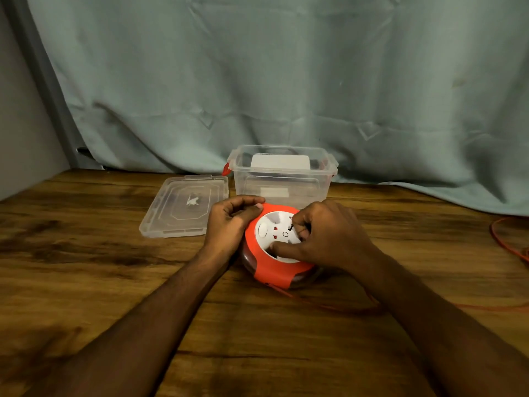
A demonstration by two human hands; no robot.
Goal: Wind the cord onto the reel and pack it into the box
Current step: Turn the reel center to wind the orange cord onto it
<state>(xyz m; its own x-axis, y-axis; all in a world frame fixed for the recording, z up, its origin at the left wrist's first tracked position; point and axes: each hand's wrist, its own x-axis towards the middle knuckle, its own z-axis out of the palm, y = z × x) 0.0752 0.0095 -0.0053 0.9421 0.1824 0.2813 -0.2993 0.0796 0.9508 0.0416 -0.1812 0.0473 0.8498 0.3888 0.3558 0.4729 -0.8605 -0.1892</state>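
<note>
A wooden table (86,253) carries a red cord reel (274,270) under the fingers, a clear box (282,179) just beyond the fingertips, its lid (186,206) flat left of them, and orange cord (509,245) trailing far right.

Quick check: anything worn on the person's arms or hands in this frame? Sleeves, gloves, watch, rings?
Nothing worn that shows. The left hand and right hand are bare, with no gloves, and no rings that can be made out. Both forearms are bare from wrist to the frame's bottom edge: no sleeves, watch, bands or markers in view. Some fingers are hidden or blurred, so a thin ring cannot be ruled out.
</note>
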